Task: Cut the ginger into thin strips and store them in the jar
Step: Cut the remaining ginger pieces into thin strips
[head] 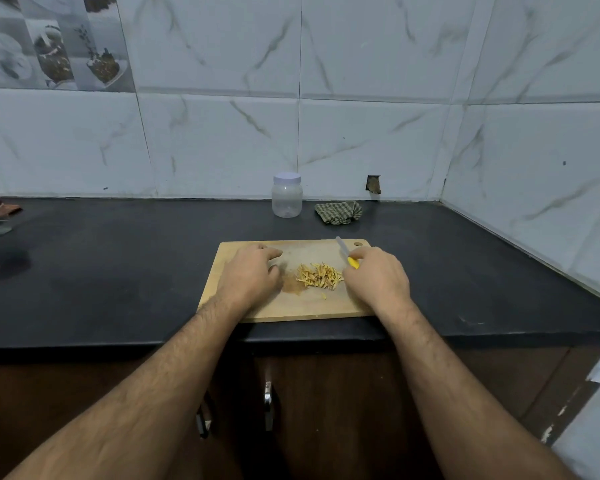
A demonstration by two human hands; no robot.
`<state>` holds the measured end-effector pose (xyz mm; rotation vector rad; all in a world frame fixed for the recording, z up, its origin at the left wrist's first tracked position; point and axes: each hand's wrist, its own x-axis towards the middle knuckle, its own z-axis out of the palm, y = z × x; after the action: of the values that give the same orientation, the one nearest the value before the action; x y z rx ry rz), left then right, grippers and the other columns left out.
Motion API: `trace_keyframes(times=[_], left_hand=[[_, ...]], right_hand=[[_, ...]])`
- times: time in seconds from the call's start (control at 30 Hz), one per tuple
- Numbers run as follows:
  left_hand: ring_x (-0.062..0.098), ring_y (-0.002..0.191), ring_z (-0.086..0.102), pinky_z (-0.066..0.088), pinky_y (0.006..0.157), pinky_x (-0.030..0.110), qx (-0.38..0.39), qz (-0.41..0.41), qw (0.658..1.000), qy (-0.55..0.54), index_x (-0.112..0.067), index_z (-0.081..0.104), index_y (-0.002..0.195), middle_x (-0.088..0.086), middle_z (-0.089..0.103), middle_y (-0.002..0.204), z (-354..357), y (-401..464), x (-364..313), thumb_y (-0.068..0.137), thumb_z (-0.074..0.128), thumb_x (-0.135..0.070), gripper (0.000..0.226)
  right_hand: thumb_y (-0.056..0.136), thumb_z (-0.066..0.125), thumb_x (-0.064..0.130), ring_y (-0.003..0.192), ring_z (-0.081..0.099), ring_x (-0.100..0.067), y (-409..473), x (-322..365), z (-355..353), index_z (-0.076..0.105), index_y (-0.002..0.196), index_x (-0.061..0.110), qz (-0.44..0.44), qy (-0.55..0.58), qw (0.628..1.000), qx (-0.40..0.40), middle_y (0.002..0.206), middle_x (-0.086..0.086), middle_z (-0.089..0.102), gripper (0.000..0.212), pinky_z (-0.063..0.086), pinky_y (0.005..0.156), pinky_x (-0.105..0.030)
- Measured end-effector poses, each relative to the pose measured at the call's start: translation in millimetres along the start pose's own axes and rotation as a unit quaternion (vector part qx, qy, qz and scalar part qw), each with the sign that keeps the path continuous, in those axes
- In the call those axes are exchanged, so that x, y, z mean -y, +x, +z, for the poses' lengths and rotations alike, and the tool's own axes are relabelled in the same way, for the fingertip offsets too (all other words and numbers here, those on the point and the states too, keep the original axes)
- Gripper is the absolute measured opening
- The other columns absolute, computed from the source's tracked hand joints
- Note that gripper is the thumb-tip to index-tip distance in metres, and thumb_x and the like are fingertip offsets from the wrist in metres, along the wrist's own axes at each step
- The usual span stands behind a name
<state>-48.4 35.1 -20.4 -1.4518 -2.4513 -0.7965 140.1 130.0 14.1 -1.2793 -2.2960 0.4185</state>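
On cutting board (257, 311), left hand (248, 275) fingers rest loosely curled, holding nothing; right hand (378, 277) grips knife (347, 256)

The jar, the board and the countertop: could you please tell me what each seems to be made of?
The jar looks like clear plastic, slightly cloudy, with a pale opaque lid. The board seems to be light wood, matte, with a darker worn patch. The countertop looks like dark polished stone, perhaps granite, with a dull sheen.

Two bare forearms entering from the lower frame, hairy, no sleeves, left hand (248, 275) and right hand (378, 277) without rings or gloves
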Motion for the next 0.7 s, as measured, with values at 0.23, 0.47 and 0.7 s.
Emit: trace_keyframes(times=[0.23, 0.47, 0.7], left_hand=[[0.021, 0.124, 0.053, 0.044, 0.103, 0.040, 0.030, -0.008, 0.999, -0.013, -0.023, 0.059, 0.133, 0.001, 0.056, 0.138, 2.2, 19.3, 6.9, 0.094, 0.049, -0.032, 0.041], [0.020, 0.122, 0.055, 0.046, 0.101, 0.039, 0.012, -0.016, 1.000, -0.005, -0.024, 0.062, 0.130, -0.002, 0.061, 0.133, 10.1, 22.6, 8.2, 0.096, 0.049, -0.036, 0.038], [0.019, 0.118, 0.056, 0.046, 0.098, 0.035, 0.004, -0.025, 1.000, 0.002, -0.022, 0.063, 0.128, -0.002, 0.060, 0.132, 10.3, 21.8, 8.1, 0.097, 0.049, -0.032, 0.035]], right_hand=[[0.083, 0.056, 0.007, 0.087, 0.062, -0.023, 54.5, -11.5, -0.1, 0.071, 0.108, 0.022, 0.017, -0.053, 0.998, 0.005, 0.092, -0.002, 0.070, 0.033, 0.049, 0.064, -0.032], [0.086, 0.057, 0.012, 0.082, 0.060, -0.022, 88.2, -3.7, 11.6, 0.070, 0.099, 0.019, 0.011, -0.108, 0.994, 0.013, 0.091, -0.001, 0.068, 0.019, 0.046, 0.060, -0.029], [0.088, 0.057, 0.014, 0.081, 0.059, -0.023, 99.4, -5.1, 27.6, 0.067, 0.099, 0.017, 0.033, -0.129, 0.991, 0.020, 0.094, -0.002, 0.067, 0.015, 0.047, 0.062, -0.029]])
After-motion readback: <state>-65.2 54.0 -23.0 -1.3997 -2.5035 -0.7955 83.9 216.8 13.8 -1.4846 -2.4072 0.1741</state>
